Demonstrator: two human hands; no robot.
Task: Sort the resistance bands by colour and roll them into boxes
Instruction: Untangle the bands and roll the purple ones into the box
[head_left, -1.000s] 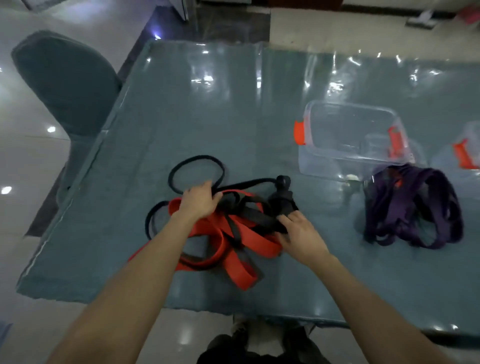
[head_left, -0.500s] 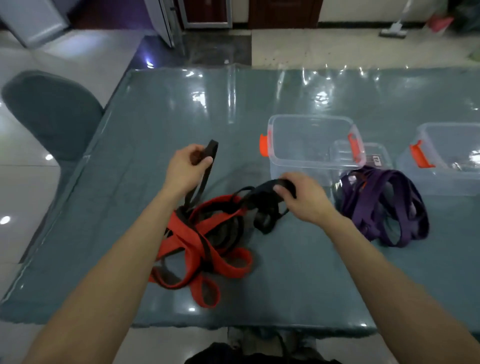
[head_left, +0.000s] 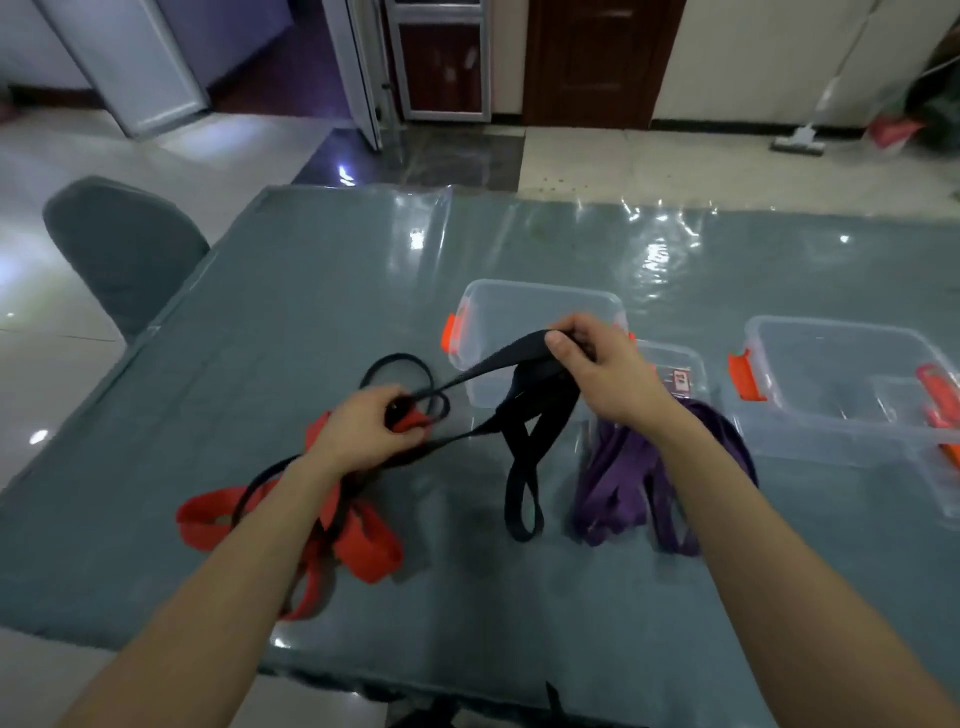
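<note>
Step in hand: You are at the sorting stage, by my judgement, drawing the black bands (head_left: 524, 467) out of the red bands (head_left: 366, 540). Nothing is rolled or boxed yet.
Right hand: Your right hand (head_left: 605, 379) pinches a bunch of black bands between thumb and curled fingers, held above the table (head_left: 311, 291) in front of the nearer box (head_left: 540, 293). Their loops hang down between the red heap and the purple one.
Left hand: Your left hand (head_left: 358, 436) is curled round a red loop on the red heap, and a thin black strand runs through the fist.
Purple bands: The purple bands (head_left: 613, 493) lie heaped apart, under your right forearm.
Boxes: No band shows in the nearer box or the far box (head_left: 841, 332).
Next move: Hold the red down and draw the black strand clear of your left fist before lifting further, or the red comes along too.
</note>
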